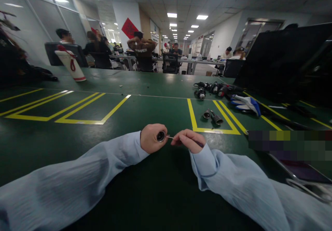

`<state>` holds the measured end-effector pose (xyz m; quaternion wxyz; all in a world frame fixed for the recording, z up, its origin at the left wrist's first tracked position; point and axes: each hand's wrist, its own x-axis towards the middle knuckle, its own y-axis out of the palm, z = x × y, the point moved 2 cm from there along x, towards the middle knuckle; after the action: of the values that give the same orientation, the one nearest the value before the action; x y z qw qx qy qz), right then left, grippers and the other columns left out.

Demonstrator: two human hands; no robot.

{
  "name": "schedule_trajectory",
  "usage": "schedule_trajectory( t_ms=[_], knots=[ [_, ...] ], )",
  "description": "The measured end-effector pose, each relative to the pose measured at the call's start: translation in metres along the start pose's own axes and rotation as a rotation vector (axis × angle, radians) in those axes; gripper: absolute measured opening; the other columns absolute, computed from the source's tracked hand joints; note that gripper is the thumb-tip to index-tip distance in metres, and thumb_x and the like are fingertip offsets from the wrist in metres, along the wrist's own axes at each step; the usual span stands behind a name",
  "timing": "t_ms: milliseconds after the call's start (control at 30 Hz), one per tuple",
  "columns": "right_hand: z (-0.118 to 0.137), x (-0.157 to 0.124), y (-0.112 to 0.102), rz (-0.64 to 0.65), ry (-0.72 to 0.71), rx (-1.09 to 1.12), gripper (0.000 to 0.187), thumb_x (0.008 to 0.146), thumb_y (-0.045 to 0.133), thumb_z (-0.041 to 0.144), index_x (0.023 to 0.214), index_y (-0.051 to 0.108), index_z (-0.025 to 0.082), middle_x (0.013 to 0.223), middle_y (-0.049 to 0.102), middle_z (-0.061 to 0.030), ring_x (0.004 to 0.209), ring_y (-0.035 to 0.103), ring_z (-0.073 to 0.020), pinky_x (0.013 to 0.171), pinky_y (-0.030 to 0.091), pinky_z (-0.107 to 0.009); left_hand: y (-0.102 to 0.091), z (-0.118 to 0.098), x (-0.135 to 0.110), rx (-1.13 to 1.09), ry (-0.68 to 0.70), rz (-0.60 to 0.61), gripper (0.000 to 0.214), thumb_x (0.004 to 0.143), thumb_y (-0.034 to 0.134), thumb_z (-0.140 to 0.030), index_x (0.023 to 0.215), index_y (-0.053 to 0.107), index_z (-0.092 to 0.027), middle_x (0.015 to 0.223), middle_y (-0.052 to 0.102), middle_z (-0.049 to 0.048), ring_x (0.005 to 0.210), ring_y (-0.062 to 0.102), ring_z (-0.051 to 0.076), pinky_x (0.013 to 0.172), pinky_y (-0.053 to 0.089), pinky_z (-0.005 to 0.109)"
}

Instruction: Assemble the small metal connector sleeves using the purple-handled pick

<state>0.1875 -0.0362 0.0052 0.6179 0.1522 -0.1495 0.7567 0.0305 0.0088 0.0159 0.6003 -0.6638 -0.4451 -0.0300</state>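
Observation:
My left hand (pixel 152 138) is closed around a dark cylindrical metal part (pixel 160 136), its round hollow end facing me. From the right, my right hand (pixel 189 140) grips a screwdriver (pixel 199 143) with a dark handle, mostly covered by my fingers. Its thin metal shaft (pixel 169 137) reaches left to the side of the part; whether the tip sits in a screw is hidden. Two similar metal parts, one short (pixel 206 114) and one with a thin stem (pixel 217 118), lie inside a yellow-taped box beyond my right hand.
Several dark metal connectors (pixel 201 93) with cables lie at the back right, beside a blue and white glove (pixel 246 105). A phone-like device (pixel 303 168) rests at the right edge. On the left stands a white and red cup (pixel 71 64). People sit beyond the green table (pixel 145 109).

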Motion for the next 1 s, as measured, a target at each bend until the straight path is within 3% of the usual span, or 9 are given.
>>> schedule_trajectory(
  t_ms=[100, 200, 300, 433, 533, 633, 833, 900, 1000],
  knots=[
    [0.011, -0.006, 0.005, -0.03, -0.12, -0.262, 0.021, 0.084, 0.045, 0.024, 0.072, 0.062, 0.017, 0.071, 0.063, -0.005, 0.07, 0.057, -0.0153, 0.068, 0.044, -0.03, 0.003, 0.001, 0.001, 0.061, -0.004, 0.001, 0.011, 0.072, 0.051, -0.021, 0.062, 0.049, -0.017, 0.054, 0.053, -0.0017, 0.048, 0.05, 0.01, 0.047, 0.037, 0.02],
    [0.015, -0.009, 0.007, -0.01, -0.149, -0.34, 0.02, 0.083, 0.045, 0.02, 0.071, 0.062, 0.017, 0.072, 0.062, -0.0052, 0.073, 0.057, -0.0161, 0.071, 0.043, -0.032, 0.004, 0.0, 0.001, 0.105, 0.046, 0.017, 0.011, 0.074, 0.049, -0.02, 0.063, 0.049, -0.017, 0.053, 0.052, -0.0014, 0.048, 0.05, 0.011, 0.047, 0.037, 0.021],
    [0.009, -0.006, 0.003, 0.019, -0.085, -0.184, 0.022, 0.083, 0.046, 0.025, 0.07, 0.063, 0.017, 0.071, 0.063, -0.0054, 0.07, 0.058, -0.0152, 0.068, 0.045, -0.031, 0.002, -0.001, 0.0, 0.068, 0.084, 0.024, 0.01, 0.073, 0.049, -0.019, 0.064, 0.049, -0.017, 0.054, 0.053, -0.0013, 0.049, 0.05, 0.011, 0.048, 0.038, 0.021],
    [-0.006, 0.002, -0.003, 0.051, 0.116, 0.161, 0.023, 0.079, 0.053, 0.034, 0.073, 0.064, 0.015, 0.068, 0.067, -0.005, 0.062, 0.059, -0.0133, 0.059, 0.047, -0.027, -0.001, -0.002, -0.002, 0.008, 0.067, 0.008, 0.009, 0.071, 0.05, -0.019, 0.063, 0.049, -0.017, 0.055, 0.053, -0.0014, 0.048, 0.05, 0.01, 0.048, 0.039, 0.021],
    [-0.011, 0.004, -0.005, 0.055, 0.21, 0.3, 0.023, 0.075, 0.058, 0.037, 0.07, 0.063, 0.014, 0.067, 0.067, -0.0048, 0.061, 0.06, -0.0134, 0.056, 0.046, -0.026, -0.002, -0.002, -0.001, -0.013, 0.048, 0.011, 0.01, 0.071, 0.051, -0.019, 0.062, 0.048, -0.017, 0.054, 0.053, -0.0018, 0.047, 0.049, 0.009, 0.047, 0.039, 0.02],
    [-0.008, 0.003, -0.004, 0.024, 0.163, 0.233, 0.024, 0.077, 0.055, 0.037, 0.07, 0.063, 0.015, 0.067, 0.067, -0.0047, 0.061, 0.059, -0.0132, 0.057, 0.046, -0.026, -0.001, -0.001, 0.0, 0.003, 0.035, 0.01, 0.01, 0.07, 0.052, -0.019, 0.061, 0.048, -0.017, 0.053, 0.052, -0.0018, 0.047, 0.049, 0.009, 0.046, 0.038, 0.02],
    [0.006, -0.005, 0.002, -0.027, -0.075, -0.227, 0.029, 0.084, 0.045, 0.033, 0.068, 0.064, 0.017, 0.069, 0.063, -0.0051, 0.068, 0.057, -0.0153, 0.066, 0.044, -0.031, 0.003, -0.001, 0.0, 0.11, 0.034, 0.032, 0.006, 0.071, 0.05, -0.018, 0.065, 0.05, -0.018, 0.056, 0.054, -0.0011, 0.051, 0.052, 0.011, 0.05, 0.039, 0.021],
    [0.006, -0.005, 0.002, -0.012, -0.071, -0.211, 0.029, 0.083, 0.046, 0.033, 0.067, 0.064, 0.017, 0.068, 0.063, -0.0051, 0.067, 0.058, -0.0154, 0.066, 0.044, -0.031, 0.003, -0.002, 0.0, 0.127, 0.047, 0.056, 0.006, 0.071, 0.05, -0.018, 0.065, 0.05, -0.018, 0.056, 0.054, -0.001, 0.052, 0.053, 0.012, 0.051, 0.04, 0.021],
    [0.0, -0.003, -0.001, 0.011, 0.039, 0.003, 0.025, 0.081, 0.05, 0.034, 0.07, 0.064, 0.016, 0.067, 0.065, -0.0048, 0.064, 0.059, -0.0147, 0.063, 0.046, -0.029, 0.002, -0.003, -0.002, 0.094, 0.086, 0.055, 0.005, 0.071, 0.05, -0.017, 0.066, 0.05, -0.017, 0.057, 0.055, -0.0005, 0.052, 0.053, 0.011, 0.051, 0.041, 0.021]
  ],
)
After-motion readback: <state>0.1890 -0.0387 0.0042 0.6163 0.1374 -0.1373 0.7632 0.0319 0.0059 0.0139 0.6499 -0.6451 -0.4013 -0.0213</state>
